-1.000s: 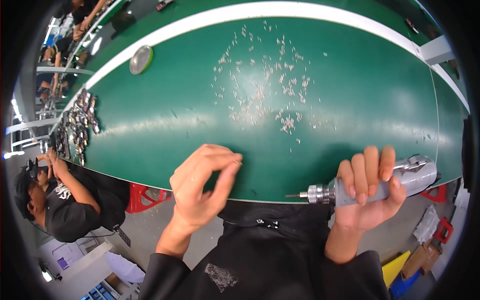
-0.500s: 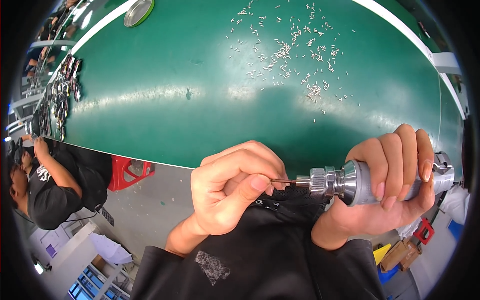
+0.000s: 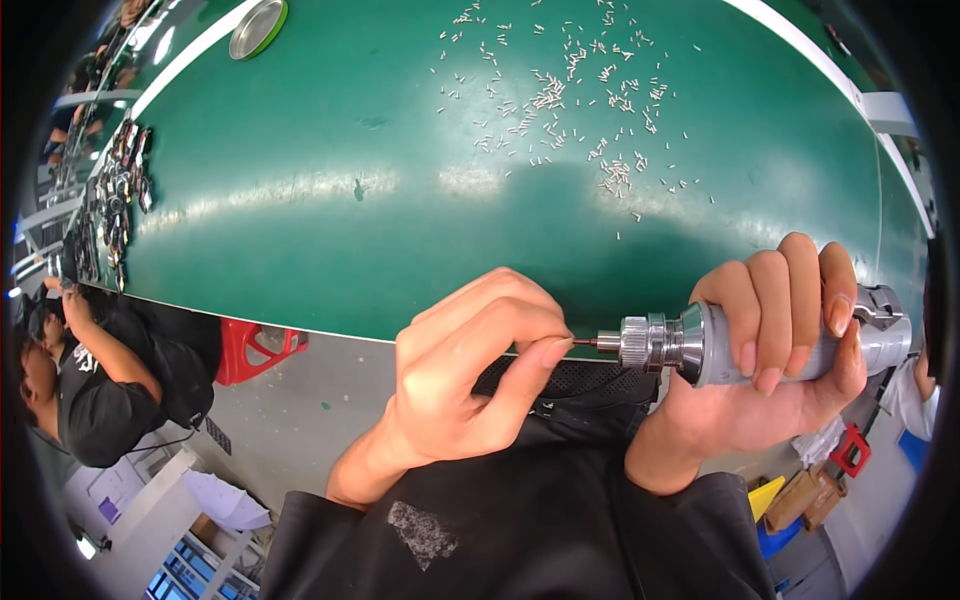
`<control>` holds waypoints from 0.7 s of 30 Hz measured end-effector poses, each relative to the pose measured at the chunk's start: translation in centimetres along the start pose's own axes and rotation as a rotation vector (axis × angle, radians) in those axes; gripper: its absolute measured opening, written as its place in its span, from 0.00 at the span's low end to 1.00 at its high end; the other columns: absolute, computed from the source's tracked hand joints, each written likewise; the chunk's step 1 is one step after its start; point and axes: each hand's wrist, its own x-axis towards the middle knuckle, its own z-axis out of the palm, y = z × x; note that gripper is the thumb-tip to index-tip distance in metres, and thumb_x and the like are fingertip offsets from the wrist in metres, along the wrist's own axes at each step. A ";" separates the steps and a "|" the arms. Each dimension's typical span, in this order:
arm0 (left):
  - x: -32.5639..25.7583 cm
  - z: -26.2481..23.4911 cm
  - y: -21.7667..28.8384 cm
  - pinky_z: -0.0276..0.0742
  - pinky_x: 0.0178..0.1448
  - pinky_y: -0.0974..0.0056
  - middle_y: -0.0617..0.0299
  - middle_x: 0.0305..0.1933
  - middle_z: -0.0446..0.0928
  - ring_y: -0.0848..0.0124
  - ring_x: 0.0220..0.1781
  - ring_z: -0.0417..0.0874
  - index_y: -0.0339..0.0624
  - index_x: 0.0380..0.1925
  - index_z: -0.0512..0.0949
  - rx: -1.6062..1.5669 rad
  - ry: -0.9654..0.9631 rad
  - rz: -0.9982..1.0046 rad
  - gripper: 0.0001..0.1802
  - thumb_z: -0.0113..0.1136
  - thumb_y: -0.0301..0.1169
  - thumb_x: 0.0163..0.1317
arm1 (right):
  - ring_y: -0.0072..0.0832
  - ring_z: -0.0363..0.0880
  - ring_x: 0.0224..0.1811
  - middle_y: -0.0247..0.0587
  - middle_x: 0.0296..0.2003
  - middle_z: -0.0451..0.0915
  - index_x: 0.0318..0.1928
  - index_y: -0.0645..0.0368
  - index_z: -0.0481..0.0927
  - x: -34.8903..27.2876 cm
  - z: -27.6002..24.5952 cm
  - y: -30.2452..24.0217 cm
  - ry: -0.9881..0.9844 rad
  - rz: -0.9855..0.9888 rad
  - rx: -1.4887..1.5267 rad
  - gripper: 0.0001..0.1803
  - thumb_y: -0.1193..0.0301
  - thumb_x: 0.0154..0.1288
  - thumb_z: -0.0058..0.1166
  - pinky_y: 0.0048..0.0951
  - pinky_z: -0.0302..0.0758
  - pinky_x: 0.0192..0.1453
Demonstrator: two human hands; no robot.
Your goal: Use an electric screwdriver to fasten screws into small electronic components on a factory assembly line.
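At the near edge of the green table, the right hand wrapped tightly around a smooth, grey metal hand drill, likely heavy and rigid. The left hand pinched a tiny pin at the drill's knurled tip; light, slippery, best gripped by fingertips. Small loose pins lay scattered farther away.

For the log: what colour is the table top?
Green table top with a white edge, head view.

Right hand grips a silver rotary tool; left hand pinches its tip.
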 end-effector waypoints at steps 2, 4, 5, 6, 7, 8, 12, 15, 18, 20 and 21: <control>0.6 -0.6 -0.2 0.76 0.34 0.64 0.49 0.28 0.78 0.62 0.29 0.80 0.25 0.29 0.76 -0.011 -0.042 -0.030 0.04 0.55 0.18 0.61 | 0.19 0.63 0.18 0.31 0.21 0.63 0.33 0.56 0.66 0.3 -0.3 0.2 -0.002 -0.007 0.018 0.07 0.73 0.61 0.52 0.24 0.63 0.29; 1.6 -0.9 -0.6 0.76 0.36 0.64 0.46 0.33 0.80 0.63 0.32 0.80 0.23 0.35 0.78 0.088 -0.100 0.094 0.09 0.53 0.22 0.64 | 0.20 0.62 0.18 0.31 0.21 0.62 0.33 0.56 0.66 0.7 -0.5 0.3 0.015 -0.033 0.035 0.07 0.73 0.62 0.51 0.25 0.63 0.30; 1.9 -1.5 -0.3 0.76 0.36 0.64 0.46 0.33 0.80 0.63 0.32 0.80 0.23 0.35 0.78 0.103 -0.099 0.101 0.09 0.53 0.22 0.64 | 0.20 0.62 0.18 0.31 0.21 0.62 0.33 0.56 0.66 0.8 -0.5 0.3 0.005 -0.032 0.049 0.07 0.73 0.62 0.51 0.25 0.63 0.30; 2.1 -2.6 0.2 0.75 0.37 0.64 0.45 0.37 0.80 0.63 0.35 0.80 0.23 0.39 0.78 0.228 -0.035 0.079 0.12 0.52 0.25 0.66 | 0.20 0.62 0.18 0.31 0.21 0.62 0.34 0.57 0.66 0.8 -0.3 0.3 0.036 -0.046 0.038 0.07 0.73 0.63 0.51 0.25 0.63 0.30; 2.6 -3.4 0.5 0.75 0.37 0.64 0.44 0.41 0.80 0.63 0.37 0.80 0.23 0.43 0.78 0.355 0.032 0.070 0.15 0.50 0.28 0.68 | 0.20 0.62 0.18 0.31 0.21 0.62 0.34 0.57 0.65 0.8 -0.5 0.3 0.056 -0.065 0.031 0.07 0.72 0.64 0.50 0.25 0.63 0.30; 3.5 -4.3 0.6 0.75 0.39 0.64 0.45 0.43 0.79 0.62 0.39 0.80 0.25 0.45 0.78 0.392 0.093 0.044 0.14 0.52 0.25 0.66 | 0.20 0.62 0.19 0.31 0.21 0.61 0.34 0.57 0.64 0.9 -0.7 0.2 0.052 -0.094 0.011 0.08 0.72 0.65 0.50 0.25 0.62 0.30; 9.5 -10.3 -0.9 0.72 0.44 0.66 0.51 0.48 0.79 0.66 0.44 0.79 0.34 0.51 0.76 0.828 0.223 -0.001 0.16 0.54 0.29 0.66 | 0.22 0.62 0.20 0.32 0.21 0.61 0.33 0.55 0.64 0.0 -2.6 -0.3 0.206 -0.077 -0.116 0.09 0.66 0.64 0.48 0.28 0.64 0.30; 16.2 -16.6 -4.3 0.75 0.46 0.60 0.49 0.46 0.78 0.60 0.45 0.79 0.38 0.52 0.74 1.029 0.251 0.063 0.18 0.59 0.31 0.63 | 0.22 0.62 0.20 0.33 0.21 0.61 0.33 0.56 0.64 -0.5 -2.6 0.2 0.233 -0.070 -0.101 0.09 0.66 0.63 0.48 0.28 0.64 0.30; 22.8 -21.7 -8.0 0.75 0.53 0.51 0.41 0.47 0.77 0.48 0.50 0.79 0.34 0.53 0.72 1.265 0.283 -0.115 0.24 0.61 0.37 0.61 | 0.23 0.62 0.22 0.34 0.22 0.62 0.34 0.57 0.63 -0.9 -2.9 -0.2 0.156 -0.043 -0.087 0.08 0.70 0.65 0.46 0.27 0.64 0.32; 26.7 -23.5 -10.5 0.75 0.55 0.48 0.36 0.47 0.76 0.42 0.51 0.78 0.31 0.51 0.71 1.291 0.299 -0.270 0.29 0.64 0.42 0.57 | 0.23 0.62 0.22 0.34 0.22 0.62 0.33 0.57 0.63 -0.7 -3.1 -0.4 0.143 -0.045 -0.098 0.08 0.69 0.65 0.47 0.27 0.64 0.32; 28.2 -23.7 -11.6 0.76 0.55 0.48 0.34 0.46 0.76 0.41 0.50 0.78 0.31 0.50 0.71 1.241 0.282 -0.364 0.31 0.65 0.45 0.55 | 0.23 0.62 0.21 0.34 0.22 0.62 0.33 0.57 0.63 -0.8 -3.2 -0.6 0.150 -0.039 -0.118 0.08 0.69 0.65 0.47 0.27 0.64 0.31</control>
